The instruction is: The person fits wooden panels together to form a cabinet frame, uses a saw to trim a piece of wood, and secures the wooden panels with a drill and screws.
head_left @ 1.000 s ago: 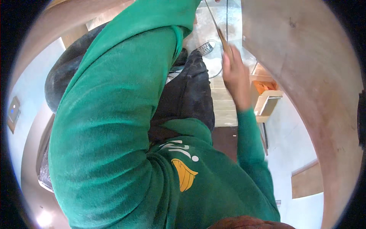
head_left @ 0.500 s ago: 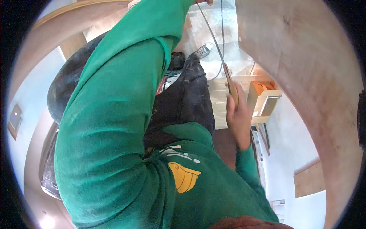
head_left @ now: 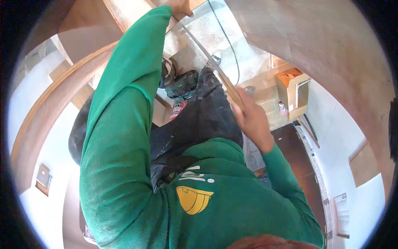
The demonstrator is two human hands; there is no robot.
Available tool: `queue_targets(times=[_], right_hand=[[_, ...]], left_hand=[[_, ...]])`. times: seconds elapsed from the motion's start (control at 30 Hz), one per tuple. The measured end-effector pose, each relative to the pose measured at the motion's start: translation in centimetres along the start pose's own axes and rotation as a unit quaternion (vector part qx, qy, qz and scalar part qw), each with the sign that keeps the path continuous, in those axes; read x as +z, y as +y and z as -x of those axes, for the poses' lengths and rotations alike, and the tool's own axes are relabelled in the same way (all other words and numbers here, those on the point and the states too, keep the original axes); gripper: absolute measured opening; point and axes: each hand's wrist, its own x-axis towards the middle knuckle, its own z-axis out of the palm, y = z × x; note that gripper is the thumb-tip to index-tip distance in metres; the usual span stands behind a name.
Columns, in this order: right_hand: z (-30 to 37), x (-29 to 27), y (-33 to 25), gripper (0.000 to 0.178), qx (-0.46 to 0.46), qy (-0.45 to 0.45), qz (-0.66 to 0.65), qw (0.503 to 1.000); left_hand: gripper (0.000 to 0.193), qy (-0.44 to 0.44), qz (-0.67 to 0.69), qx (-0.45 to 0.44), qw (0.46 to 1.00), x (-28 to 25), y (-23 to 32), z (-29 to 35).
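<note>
My right hand [head_left: 252, 118] is closed round the wooden grip [head_left: 232, 92] of a long, thin, strip-like tool. From there the narrow grey strip [head_left: 198, 42] runs slantwise up and to the left, above my legs. At its far end, by the top edge of the picture, is my left hand [head_left: 181, 7]. Its visible fingers are curled beside the strip, and the rest of that hand is cut off. What kind of tool this is cannot be made out. Green sleeves cover both my arms.
A large curved wooden panel [head_left: 315, 50] arches along the right. Below it stands a wooden box [head_left: 299, 97] with something orange on top. A dark cable [head_left: 226, 35] crosses the pale floor sheet. Dark bags [head_left: 184, 83] lie near my feet. A curved wooden edge [head_left: 62, 87] rises at left.
The view has shifted. In the picture, my left hand and the strip's far end have moved left and down, so the strip slants more. My right hand still grips the wooden part.
</note>
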Motion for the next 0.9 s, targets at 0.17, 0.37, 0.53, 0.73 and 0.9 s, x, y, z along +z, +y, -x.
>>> queue_targets(times=[0.17, 0.37, 0.53, 0.73, 0.9], right_hand=[[-2.6, 0.5, 0.8, 0.049, -0.015, 0.005, 0.018, 1.0], [-16.2, 5.9, -0.6, 0.04, -0.075, 0.055, 0.002, 0.996], [-6.2, 3.5, 0.2, 0.052, -0.069, 0.06, -0.015, 0.996], [0.7, -1.0, 0.2, 0.056, 0.002, -0.01, 0.025, 1.0], [-16.9, 6.2, -1.6, 0.035, -0.063, 0.043, 0.005, 0.997]], left_hand=[[0.125, -0.025, -0.003, 0.013, 1.0, -0.4, 1.3, -0.1], [0.131, -0.078, -0.003, 0.045, 0.996, -0.5, 0.6, -1.1], [0.135, -0.076, -0.027, 0.013, 0.997, -0.1, -0.6, -1.3], [0.133, -0.07, -0.011, 0.009, 0.997, -1.0, 0.5, -0.5], [0.133, -0.064, -0.006, 0.09, 0.994, -1.8, 0.3, -1.1]])
